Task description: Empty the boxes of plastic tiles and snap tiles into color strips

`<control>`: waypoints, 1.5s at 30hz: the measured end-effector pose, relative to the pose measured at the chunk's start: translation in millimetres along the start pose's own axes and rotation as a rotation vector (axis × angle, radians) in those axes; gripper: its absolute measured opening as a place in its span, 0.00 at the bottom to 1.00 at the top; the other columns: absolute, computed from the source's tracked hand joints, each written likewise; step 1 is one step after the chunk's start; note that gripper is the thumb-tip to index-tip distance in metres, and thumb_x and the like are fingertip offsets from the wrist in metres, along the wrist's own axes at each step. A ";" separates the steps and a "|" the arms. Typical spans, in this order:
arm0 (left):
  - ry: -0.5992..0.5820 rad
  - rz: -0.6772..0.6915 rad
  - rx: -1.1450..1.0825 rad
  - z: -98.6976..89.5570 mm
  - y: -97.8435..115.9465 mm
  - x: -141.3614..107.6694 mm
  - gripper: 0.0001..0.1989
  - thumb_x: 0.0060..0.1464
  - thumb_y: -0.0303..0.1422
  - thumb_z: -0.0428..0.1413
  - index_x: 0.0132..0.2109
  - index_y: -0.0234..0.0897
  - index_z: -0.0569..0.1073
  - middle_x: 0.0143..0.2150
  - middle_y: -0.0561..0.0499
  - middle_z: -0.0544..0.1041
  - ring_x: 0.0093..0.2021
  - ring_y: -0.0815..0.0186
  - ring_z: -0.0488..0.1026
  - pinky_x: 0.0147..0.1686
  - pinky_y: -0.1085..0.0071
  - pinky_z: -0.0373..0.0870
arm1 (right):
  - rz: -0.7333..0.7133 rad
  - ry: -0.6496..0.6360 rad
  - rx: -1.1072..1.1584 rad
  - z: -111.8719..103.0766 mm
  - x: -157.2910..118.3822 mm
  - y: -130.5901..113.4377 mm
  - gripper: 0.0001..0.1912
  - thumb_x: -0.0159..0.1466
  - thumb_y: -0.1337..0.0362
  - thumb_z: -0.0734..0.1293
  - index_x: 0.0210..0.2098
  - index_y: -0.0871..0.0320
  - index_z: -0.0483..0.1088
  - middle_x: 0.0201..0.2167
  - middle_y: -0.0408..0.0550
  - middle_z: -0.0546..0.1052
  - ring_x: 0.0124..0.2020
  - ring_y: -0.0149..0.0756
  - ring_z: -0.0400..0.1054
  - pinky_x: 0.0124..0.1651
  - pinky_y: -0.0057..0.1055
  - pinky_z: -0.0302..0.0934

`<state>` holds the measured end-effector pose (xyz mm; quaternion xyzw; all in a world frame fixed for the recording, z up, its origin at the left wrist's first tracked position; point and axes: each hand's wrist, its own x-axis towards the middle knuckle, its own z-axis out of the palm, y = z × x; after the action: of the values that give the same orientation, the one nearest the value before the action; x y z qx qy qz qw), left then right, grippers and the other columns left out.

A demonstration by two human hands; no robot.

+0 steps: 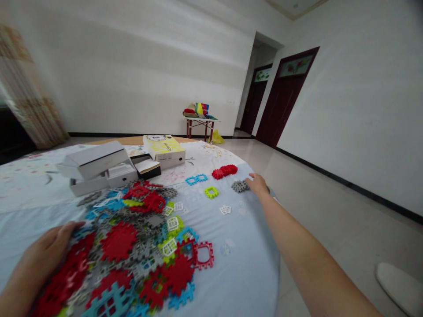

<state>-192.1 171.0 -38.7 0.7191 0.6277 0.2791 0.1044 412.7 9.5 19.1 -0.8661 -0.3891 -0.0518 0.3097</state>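
Note:
A mixed pile of flat plastic interlocking building pieces in red, grey, blue, green and white spreads over the near left of the table; a red square piece (119,241) lies on top. My left hand (46,251) rests against the pile's left side, fingers stretched out beside long red pieces (71,268); its lower fingers are hidden. At the table's right edge my right hand (257,184) is at a cluster of grey pieces (240,186), its fingers apart and touching or very near them. Behind that lies a row of red pieces (224,171). Separately lie a green frame (211,196), two blue frames (196,179) and white lattice pieces (226,210).
White boxes (94,163), a black open box (145,169) and a yellow-white box (165,152) stand behind the pile. Small pale pieces (214,151) lie at the far edge. A small table (202,119) with boxes stands by the wall. A white stool (399,286) is at lower right.

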 end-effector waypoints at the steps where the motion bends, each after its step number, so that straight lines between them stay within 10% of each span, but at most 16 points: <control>1: -0.035 -0.035 -0.005 -4.1 7.5 -3.1 0.30 0.54 0.49 0.35 0.44 0.38 0.76 0.48 0.45 0.76 0.49 0.55 0.70 0.52 0.59 0.63 | -0.022 -0.005 0.015 3.4 -4.0 -7.2 0.17 0.58 0.62 0.61 0.46 0.58 0.69 0.44 0.52 0.74 0.45 0.37 0.67 0.47 0.31 0.58; 12: -0.080 -0.078 -0.060 -16.6 34.9 -15.8 0.30 0.53 0.46 0.36 0.46 0.31 0.74 0.49 0.40 0.74 0.52 0.56 0.68 0.55 0.61 0.58 | -0.590 -0.369 0.346 57.0 -100.3 -138.3 0.12 0.57 0.66 0.64 0.41 0.59 0.72 0.39 0.48 0.76 0.39 0.34 0.68 0.46 0.31 0.60; 18: -0.096 -0.077 -0.070 -14.7 32.2 -14.8 0.30 0.53 0.46 0.36 0.46 0.30 0.74 0.50 0.38 0.73 0.53 0.56 0.67 0.56 0.61 0.57 | -0.746 -0.472 0.231 77.7 -130.5 -170.9 0.14 0.58 0.66 0.64 0.44 0.57 0.72 0.44 0.48 0.75 0.47 0.38 0.65 0.53 0.34 0.54; 30: -0.080 -0.064 -0.068 -18.2 35.9 -16.5 0.32 0.52 0.47 0.35 0.45 0.30 0.75 0.49 0.38 0.74 0.53 0.55 0.67 0.56 0.61 0.58 | -0.653 -0.480 0.288 83.9 -135.6 -170.3 0.20 0.51 0.68 0.68 0.45 0.60 0.70 0.38 0.49 0.71 0.39 0.34 0.64 0.45 0.30 0.58; 45: -0.058 -0.038 -0.022 -15.3 29.0 -12.6 0.29 0.55 0.45 0.37 0.46 0.33 0.75 0.47 0.40 0.75 0.50 0.53 0.69 0.51 0.59 0.63 | -0.291 -0.544 0.469 9.0 -98.1 -89.4 0.09 0.54 0.68 0.62 0.31 0.61 0.73 0.20 0.41 0.72 0.21 0.27 0.62 0.25 0.23 0.56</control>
<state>-176.5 150.3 -15.0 0.7137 0.6348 0.2630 0.1357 280.3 -3.1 23.8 -0.6896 -0.5771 0.2268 0.3742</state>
